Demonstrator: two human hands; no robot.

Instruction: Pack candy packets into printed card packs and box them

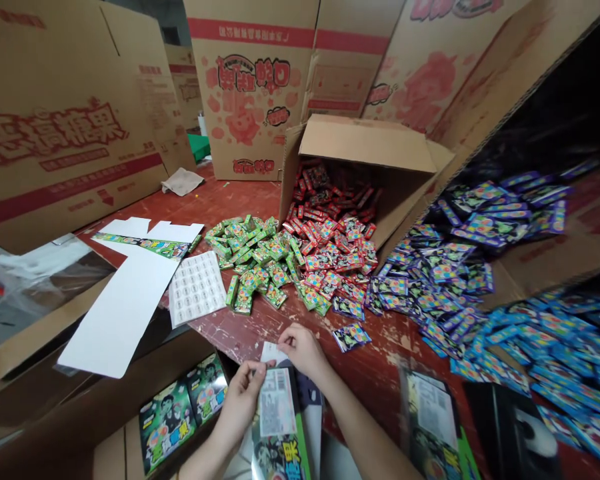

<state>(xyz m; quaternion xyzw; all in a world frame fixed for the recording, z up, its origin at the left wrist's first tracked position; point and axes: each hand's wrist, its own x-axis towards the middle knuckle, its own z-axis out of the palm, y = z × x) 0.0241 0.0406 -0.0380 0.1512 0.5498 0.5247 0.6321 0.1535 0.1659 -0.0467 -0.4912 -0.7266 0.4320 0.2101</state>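
Observation:
A small green and black printed carton (279, 427) is upright at the table's near edge, between my two hands. My left hand (243, 398) grips its left top side, fingers curled. My right hand (303, 349) pinches the white top flap (273, 353) of the same carton. Beyond them on the worn red table (260, 333) lie heaps of small candy packets: green ones (253, 260), red ones (330, 240) spilling from a tipped cardboard box (365, 143), purple ones (445, 267) and blue ones (545, 340). One purple packet (351, 335) lies alone near my right hand.
A sticker sheet (196, 288) and flat white carton blanks (125, 300) lie to the left. Filled green cartons (180, 410) sit in a box at lower left, more cartons (433, 420) at lower right. Large printed shipping boxes (250, 87) wall the back and sides.

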